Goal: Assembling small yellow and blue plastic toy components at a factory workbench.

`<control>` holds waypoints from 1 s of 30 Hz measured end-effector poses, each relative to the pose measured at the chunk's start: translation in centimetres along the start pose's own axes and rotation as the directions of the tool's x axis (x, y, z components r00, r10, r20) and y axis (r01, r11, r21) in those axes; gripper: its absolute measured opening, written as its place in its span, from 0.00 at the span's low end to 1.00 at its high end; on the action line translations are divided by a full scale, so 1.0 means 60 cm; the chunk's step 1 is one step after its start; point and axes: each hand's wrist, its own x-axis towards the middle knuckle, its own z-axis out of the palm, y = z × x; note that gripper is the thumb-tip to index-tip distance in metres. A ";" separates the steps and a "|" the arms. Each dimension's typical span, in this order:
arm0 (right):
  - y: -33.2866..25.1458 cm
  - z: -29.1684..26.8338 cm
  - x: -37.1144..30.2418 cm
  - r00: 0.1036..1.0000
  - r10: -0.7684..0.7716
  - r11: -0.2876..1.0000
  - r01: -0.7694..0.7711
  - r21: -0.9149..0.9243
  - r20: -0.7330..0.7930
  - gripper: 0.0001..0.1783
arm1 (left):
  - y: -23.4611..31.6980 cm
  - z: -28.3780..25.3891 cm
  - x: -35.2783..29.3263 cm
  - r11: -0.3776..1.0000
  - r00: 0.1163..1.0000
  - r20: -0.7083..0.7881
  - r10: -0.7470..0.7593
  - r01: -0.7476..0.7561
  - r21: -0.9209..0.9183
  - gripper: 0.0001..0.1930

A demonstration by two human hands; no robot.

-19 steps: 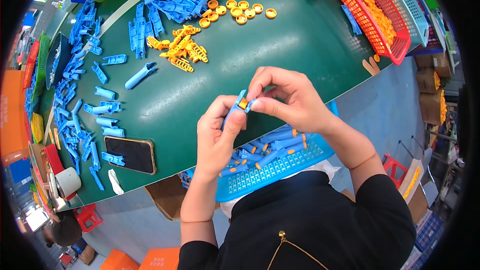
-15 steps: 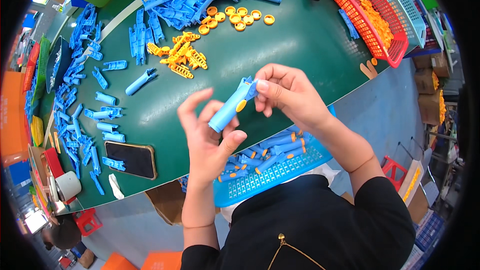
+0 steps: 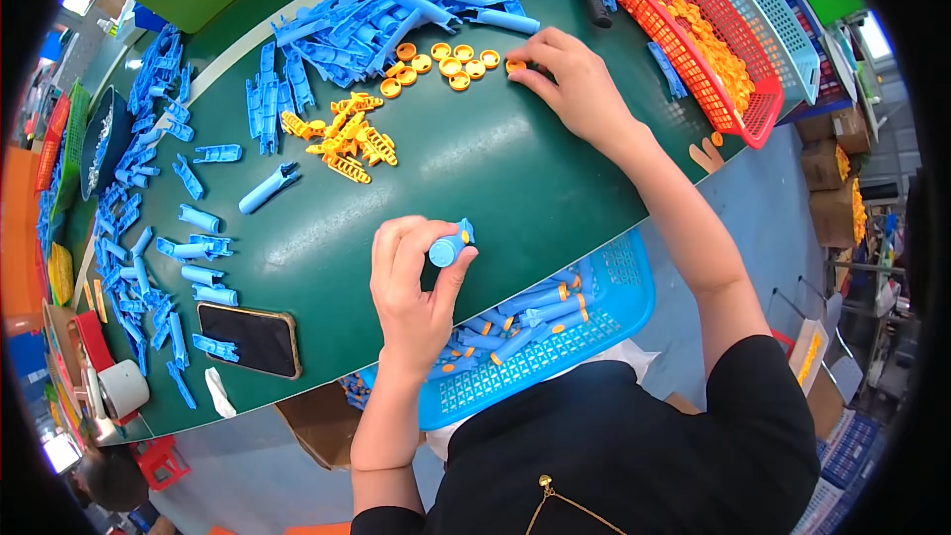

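Note:
My left hand [image 3: 411,272] is closed round a light blue plastic tube [image 3: 446,251], one round end turned toward me and a bit of yellow showing on its side. Farther off to the right, my right hand [image 3: 575,84] pinches a small round orange cap [image 3: 515,66] at the right end of a group of such caps [image 3: 451,66]. Left of these caps lies a small heap of yellow-orange ribbed parts [image 3: 349,134]. Behind them is a large pile of blue half-shell parts [image 3: 367,25]. A single blue tube [image 3: 267,188] rests on the green table [image 3: 495,163].
By my lap a blue basket [image 3: 475,401] holds several blue tubes with orange ends. A red basket [image 3: 684,45] of orange parts stands at the far right. A phone [image 3: 253,339] lies near the table's left front edge, with blue pieces strewn beyond it.
My right hand has left the tube and reached away to the orange caps, taking hold of one. My left hand has closed round the tube and turned its end toward me.

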 end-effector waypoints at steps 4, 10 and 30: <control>-0.036 -0.007 -0.019 0.984 0.098 0.984 -0.118 0.134 0.147 0.09 | -0.003 0.002 -0.001 0.995 0.999 0.000 -0.042 0.042 -0.090 0.12; -0.030 -0.009 -0.023 0.975 0.208 0.972 -0.215 0.096 0.081 0.09 | -0.004 0.007 -0.002 0.985 0.994 0.037 -0.098 0.102 -0.136 0.12; -0.220 -0.075 -0.042 0.958 -0.184 0.940 0.107 0.324 0.220 0.17 | 0.006 0.012 -0.001 0.998 0.998 0.049 -0.047 0.045 0.043 0.17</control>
